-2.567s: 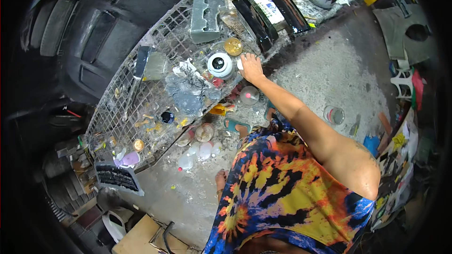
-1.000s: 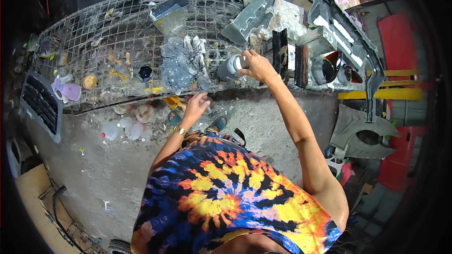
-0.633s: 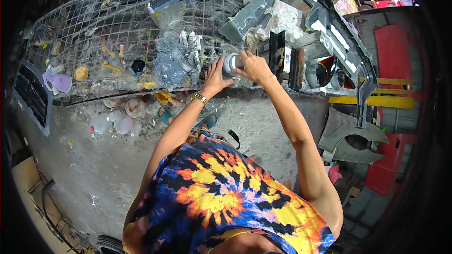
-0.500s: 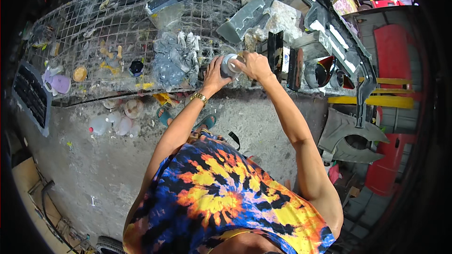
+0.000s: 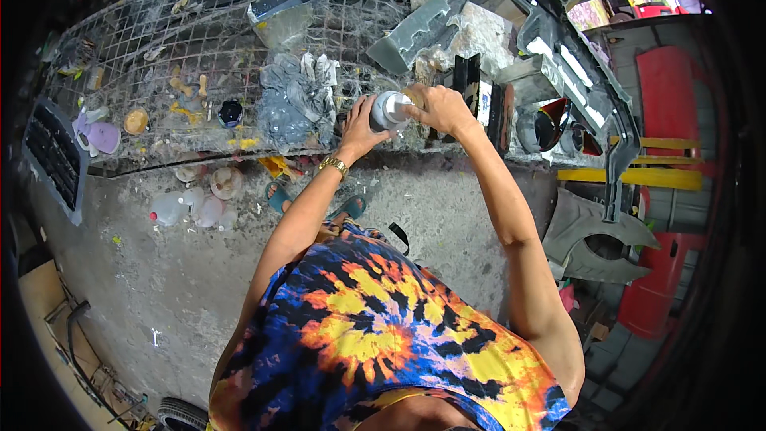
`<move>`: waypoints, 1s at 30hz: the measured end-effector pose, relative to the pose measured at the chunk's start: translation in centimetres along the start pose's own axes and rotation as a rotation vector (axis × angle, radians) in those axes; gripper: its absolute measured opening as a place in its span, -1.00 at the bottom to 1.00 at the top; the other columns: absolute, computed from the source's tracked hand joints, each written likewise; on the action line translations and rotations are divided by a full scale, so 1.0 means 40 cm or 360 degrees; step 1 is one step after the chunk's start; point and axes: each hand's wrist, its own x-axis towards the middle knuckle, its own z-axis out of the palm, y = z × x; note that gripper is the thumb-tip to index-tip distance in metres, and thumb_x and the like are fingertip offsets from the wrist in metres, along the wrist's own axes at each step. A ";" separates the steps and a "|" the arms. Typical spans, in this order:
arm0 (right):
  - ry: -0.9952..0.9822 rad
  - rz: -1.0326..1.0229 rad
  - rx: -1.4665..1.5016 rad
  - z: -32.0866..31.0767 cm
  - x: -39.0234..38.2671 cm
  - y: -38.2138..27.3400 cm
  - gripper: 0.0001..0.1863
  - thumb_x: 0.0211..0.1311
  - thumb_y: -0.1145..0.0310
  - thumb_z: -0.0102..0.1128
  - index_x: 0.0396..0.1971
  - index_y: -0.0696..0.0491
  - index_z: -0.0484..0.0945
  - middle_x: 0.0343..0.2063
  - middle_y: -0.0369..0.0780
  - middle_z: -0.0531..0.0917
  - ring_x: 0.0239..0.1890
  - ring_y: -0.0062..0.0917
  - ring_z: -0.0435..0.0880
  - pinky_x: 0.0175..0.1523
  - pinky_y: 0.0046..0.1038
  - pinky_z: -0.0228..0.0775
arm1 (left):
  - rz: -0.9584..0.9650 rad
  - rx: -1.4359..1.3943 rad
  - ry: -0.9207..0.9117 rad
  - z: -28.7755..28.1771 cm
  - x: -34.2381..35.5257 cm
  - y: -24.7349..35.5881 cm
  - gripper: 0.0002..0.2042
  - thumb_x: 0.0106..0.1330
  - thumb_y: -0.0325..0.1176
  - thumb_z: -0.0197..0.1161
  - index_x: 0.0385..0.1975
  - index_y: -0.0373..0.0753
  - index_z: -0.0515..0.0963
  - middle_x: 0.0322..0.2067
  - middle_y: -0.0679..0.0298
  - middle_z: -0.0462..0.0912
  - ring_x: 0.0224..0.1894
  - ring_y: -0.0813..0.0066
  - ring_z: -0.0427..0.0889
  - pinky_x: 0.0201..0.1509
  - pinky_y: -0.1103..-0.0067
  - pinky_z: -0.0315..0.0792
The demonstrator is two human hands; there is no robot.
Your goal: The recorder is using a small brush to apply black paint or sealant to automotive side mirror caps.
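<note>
Over the front edge of the mesh-topped bench, my left hand is wrapped round a small grey container with a round whitish top, like a bottle or cup. At its right side is my right hand, fingers pinched together and thumb touching the container's rim. What those fingers grip, if anything, is hidden; a tannish patch shows beside them. Just left of the container lies a crumpled grey cloth with a whitish rag.
Dark strips and a large grey car bumper stand right of my hands. Farther left are a clear plastic bin, a dark small cup and a purple bottle. Plastic bottles lie on the floor below.
My right hand has shifted slightly right, from over the container's top to its side. More of the round whitish top shows now. The left hand keeps its hold.
</note>
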 end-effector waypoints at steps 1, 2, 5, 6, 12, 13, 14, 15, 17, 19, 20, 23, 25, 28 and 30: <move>-0.0108 0.0015 0.0069 0.003 0.004 0.002 -0.31 0.10 -0.01 0.21 0.20 -0.01 0.30 -0.17 0.03 0.60 -0.14 -0.05 0.60 0.01 -0.19 0.43 | 0.0012 -0.0004 0.0013 0.000 0.002 0.001 -0.05 -0.15 -0.01 0.49 0.29 -0.09 0.11 0.29 0.14 0.09 0.33 0.09 0.12 0.33 0.26 0.12; -0.0215 0.0071 0.0053 0.007 0.006 0.005 -0.31 0.10 -0.01 0.21 0.20 -0.01 0.30 -0.17 0.03 0.60 -0.14 -0.05 0.60 0.01 -0.19 0.43 | 0.0038 -0.0017 0.0048 -0.001 0.003 0.002 -0.05 -0.14 -0.02 0.48 0.29 -0.08 0.11 0.29 0.14 0.09 0.33 0.09 0.12 0.33 0.25 0.12; 0.0176 -0.0644 -0.0281 0.052 0.007 -0.010 -0.34 -0.10 0.26 0.41 0.08 -0.04 0.37 0.06 -0.06 0.45 -0.03 -0.17 0.55 0.02 -0.30 0.43 | 0.0041 -0.0004 0.0051 -0.007 -0.002 0.007 -0.06 -0.13 -0.03 0.48 0.30 -0.09 0.10 0.29 0.13 0.09 0.33 0.09 0.11 0.33 0.25 0.11; 0.0305 -0.0704 -0.0269 0.066 0.011 -0.013 -0.34 -0.10 0.26 0.41 0.08 -0.04 0.37 0.06 -0.06 0.45 -0.03 -0.17 0.55 0.02 -0.30 0.43 | 0.0002 0.0032 -0.0004 -0.009 -0.003 0.008 -0.05 -0.12 -0.03 0.47 0.30 -0.12 0.09 0.29 0.12 0.09 0.34 0.08 0.10 0.33 0.25 0.11; 0.0134 -0.0191 -0.0212 0.098 0.048 -0.020 -0.38 0.02 -0.02 0.28 0.02 0.04 0.38 -0.23 -0.08 0.58 -0.25 -0.20 0.65 -0.21 -0.24 0.52 | 0.0144 0.0014 -0.0027 0.001 0.010 0.000 -0.05 -0.09 0.00 0.46 0.30 -0.13 0.07 0.31 0.11 0.07 0.33 0.05 0.09 0.33 0.20 0.07; 0.0158 -0.0089 -0.0199 0.099 0.041 -0.018 -0.38 0.02 -0.02 0.28 0.02 0.04 0.38 -0.23 -0.08 0.58 -0.25 -0.20 0.65 -0.21 -0.24 0.52 | 0.0101 0.0095 0.0006 0.007 0.014 -0.001 -0.05 -0.08 0.03 0.46 0.30 -0.14 0.08 0.30 0.09 0.10 0.32 0.04 0.11 0.33 0.25 0.10; 0.0206 -0.0168 -0.0237 0.100 0.033 -0.015 -0.37 0.01 -0.06 0.26 -0.01 0.05 0.38 -0.25 -0.04 0.58 -0.28 -0.18 0.65 -0.24 -0.23 0.52 | 0.0084 0.0048 0.0004 0.008 0.021 -0.004 -0.08 -0.09 -0.07 0.47 0.28 -0.17 0.09 0.28 0.09 0.12 0.31 0.06 0.13 0.33 0.28 0.12; 0.0250 -0.0250 -0.0285 0.102 0.026 -0.010 -0.36 0.01 -0.10 0.24 -0.04 0.06 0.38 -0.27 -0.01 0.58 -0.31 -0.16 0.66 -0.28 -0.22 0.52 | 0.0200 0.0020 0.0039 0.006 0.024 -0.007 -0.09 -0.11 -0.14 0.48 0.27 -0.18 0.10 0.28 0.08 0.12 0.30 0.04 0.14 0.32 0.28 0.12; 0.0337 -0.0251 -0.0312 0.104 0.018 0.007 -0.35 0.00 -0.15 0.22 -0.07 0.07 0.38 -0.29 0.03 0.58 -0.34 -0.14 0.67 -0.31 -0.22 0.52 | 0.0213 0.0033 -0.0025 0.005 0.028 -0.010 -0.10 -0.16 -0.30 0.48 0.25 -0.22 0.12 0.25 0.04 0.15 0.28 0.00 0.17 0.32 0.28 0.12; 0.0224 -0.0371 -0.0163 0.110 0.018 0.026 -0.35 -0.02 -0.16 0.17 -0.07 0.05 0.38 -0.37 0.03 0.61 -0.37 -0.13 0.67 -0.32 -0.20 0.52 | 0.0387 0.0025 0.0056 0.009 0.029 -0.006 -0.08 -0.17 -0.27 0.50 0.25 -0.27 0.12 0.25 -0.03 0.12 0.29 -0.02 0.15 0.34 0.28 0.10; 0.0282 -0.0313 -0.0136 0.114 0.018 0.038 -0.35 -0.02 -0.16 0.17 -0.07 0.05 0.38 -0.37 0.03 0.61 -0.37 -0.13 0.67 -0.32 -0.20 0.52 | 0.0368 0.0070 0.0051 0.013 0.032 -0.001 -0.07 -0.17 -0.26 0.51 0.25 -0.29 0.11 0.26 -0.05 0.11 0.29 -0.02 0.14 0.35 0.29 0.09; 0.0285 -0.0442 0.0010 0.136 0.019 0.059 -0.41 -0.01 -0.08 0.17 -0.09 0.04 0.37 -0.40 0.02 0.62 -0.39 -0.12 0.67 -0.33 -0.19 0.52 | 0.0419 -0.0023 -0.0016 0.021 0.048 0.007 -0.01 -0.21 -0.27 0.52 0.28 -0.32 0.06 0.29 -0.03 0.06 0.31 0.01 0.11 0.36 0.30 0.06; 0.0371 -0.0332 0.0093 0.159 0.018 0.053 -0.41 -0.02 -0.06 0.17 -0.09 0.06 0.37 -0.39 0.02 0.63 -0.38 -0.14 0.68 -0.31 -0.20 0.52 | 0.0288 -0.0215 -0.0109 0.024 0.051 0.003 0.00 -0.19 -0.34 0.51 0.30 -0.33 0.02 0.31 0.01 0.02 0.32 0.06 0.11 0.37 0.32 0.04; 0.0412 -0.0179 0.0267 0.193 0.026 0.024 -0.40 -0.02 -0.02 0.20 -0.08 0.13 0.38 -0.33 -0.01 0.66 -0.33 -0.21 0.69 -0.24 -0.27 0.53 | 0.0178 -0.0268 -0.0238 0.009 0.038 -0.023 -0.03 -0.13 -0.42 0.46 0.32 -0.34 -0.02 0.32 0.05 -0.02 0.34 0.15 0.05 0.39 0.37 -0.02; 0.0598 0.0066 0.0449 0.209 0.042 -0.003 -0.43 -0.03 -0.02 0.23 -0.12 0.10 0.40 -0.38 -0.05 0.66 -0.32 -0.21 0.68 -0.25 -0.26 0.51 | 0.0093 -0.0102 -0.0140 0.005 0.038 -0.036 -0.06 -0.10 -0.43 0.44 0.31 -0.35 -0.01 0.32 0.01 -0.03 0.37 0.14 0.00 0.41 0.39 -0.06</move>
